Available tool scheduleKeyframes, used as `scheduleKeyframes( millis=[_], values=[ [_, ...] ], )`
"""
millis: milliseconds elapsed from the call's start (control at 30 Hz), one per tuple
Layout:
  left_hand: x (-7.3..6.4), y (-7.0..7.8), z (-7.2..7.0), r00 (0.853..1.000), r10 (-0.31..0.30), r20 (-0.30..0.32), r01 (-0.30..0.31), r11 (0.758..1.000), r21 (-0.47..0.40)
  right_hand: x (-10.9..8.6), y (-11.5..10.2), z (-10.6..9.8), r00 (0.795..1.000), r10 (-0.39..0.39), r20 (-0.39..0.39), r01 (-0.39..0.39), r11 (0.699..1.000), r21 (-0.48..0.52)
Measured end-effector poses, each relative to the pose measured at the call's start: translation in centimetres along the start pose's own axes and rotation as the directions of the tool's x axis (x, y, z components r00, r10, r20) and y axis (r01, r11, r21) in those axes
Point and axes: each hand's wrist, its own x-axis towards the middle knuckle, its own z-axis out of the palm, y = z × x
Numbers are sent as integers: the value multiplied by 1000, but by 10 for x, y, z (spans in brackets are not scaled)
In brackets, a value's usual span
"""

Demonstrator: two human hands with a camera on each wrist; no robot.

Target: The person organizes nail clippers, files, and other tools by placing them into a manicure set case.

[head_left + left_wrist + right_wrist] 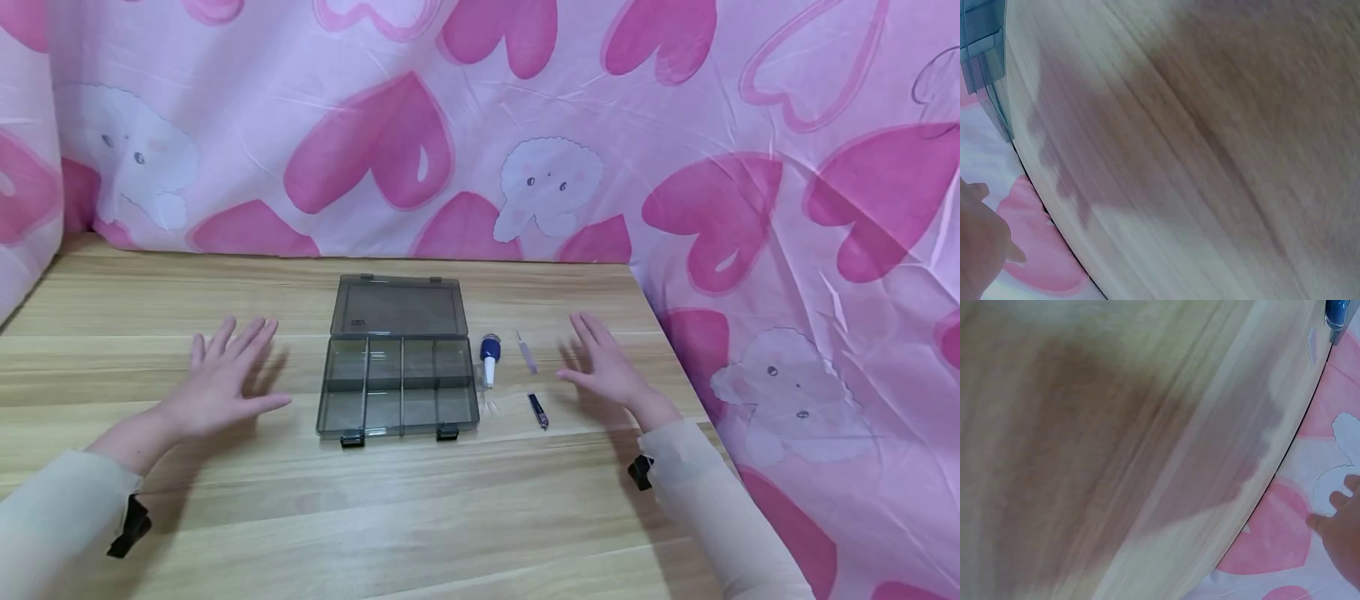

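A smoky grey plastic compartment box (397, 429) lies on the table with its lid (400, 307) swung back and its dividers showing. To the left of it my left hand (213, 387) is held over the table, fingers spread, holding nothing. On the other side my right hand (607, 371) hovers with fingers extended, also holding nothing. Between box and right hand lie a nail polish bottle (490, 360) with blue body and white cap, a slim pale stick-like tool (526, 352) and a nail clipper (537, 411). Some small clear pieces (489, 407) sit close to the box's right side.
The wood-grain table (420, 517) ends at a back edge and a slanting right edge. A pink curtain (480, 125) with hearts and white cartoon animals hangs behind it and down both sides. Both forearms wear pale sleeves (712, 500) with black wrist mounts (641, 472).
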Motion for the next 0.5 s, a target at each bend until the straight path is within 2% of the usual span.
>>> scheduleKeyframes(
  millis=[133, 233, 400, 500],
  values=[
    [1, 4, 1, 1000, -5, 14, 6, 997, -77, 10, -2, 2, 1000, -20, -6, 20, 991, 135],
    [1, 8, 2, 999, -5, 40, 11, 985, -173, 21, -5, 5, 999, -54, -5, 54, 972, 229],
    [4, 19, 8, 996, -8, 90, 39, 938, -345, 37, -12, 12, 991, -135, -2, 127, 930, 345],
    [4, 25, 12, 994, -11, 107, 55, 904, -425, 43, -19, 15, 988, -152, 28, 129, 914, 385]
  ],
)
